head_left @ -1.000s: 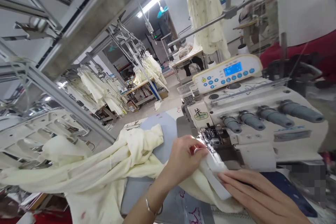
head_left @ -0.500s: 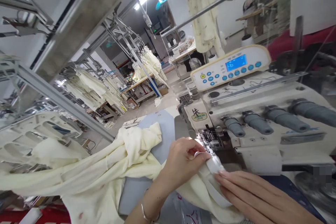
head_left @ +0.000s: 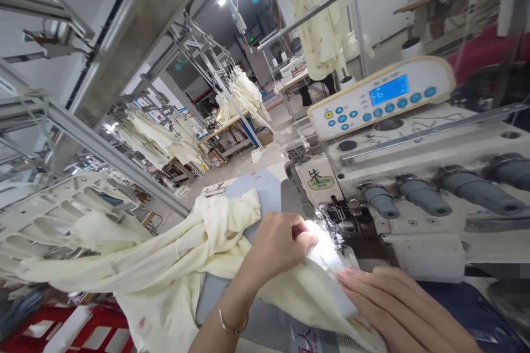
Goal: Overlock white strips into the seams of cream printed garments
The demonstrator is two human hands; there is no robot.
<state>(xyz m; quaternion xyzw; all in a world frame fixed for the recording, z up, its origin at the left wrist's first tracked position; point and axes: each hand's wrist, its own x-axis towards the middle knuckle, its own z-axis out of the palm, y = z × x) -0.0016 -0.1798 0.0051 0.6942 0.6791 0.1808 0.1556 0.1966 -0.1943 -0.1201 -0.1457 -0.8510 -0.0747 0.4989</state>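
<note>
1. Compared with half a second back, both hands are sitting a bit lower and further toward 6 o'clock, and the control panel [head_left: 379, 98] is sliding up toward 1 o'clock as the view tips.
2. Left hand [head_left: 275, 245] is pinching the edge of the cream garment [head_left: 165, 270] between thumb and fingers, closed on the cloth, right at the presser foot [head_left: 337, 226] of the sewing machine [head_left: 414, 187].
3. Right hand [head_left: 397, 309] is lying flat, fingers stretched out, pressing the white strip [head_left: 331, 273] down onto the fabric at about 5 o'clock. It's pressing, not gripping.
4. One cream garment is in work: its edge is lying under the two hands at the needle, the rest is trailing off toward 9 o'clock over a white plastic rack [head_left: 62, 209].
5. Counting stuff: one bracelet [head_left: 232, 324] on the left wrist, four grey knobs [head_left: 422, 201] lining the machine front, one blue screen on the panel.
6. One red crate [head_left: 99, 333] is showing at 7 o'clock, and several racks of hanging cream garments [head_left: 157, 140] are filling the back at 11 o'clock.
</note>
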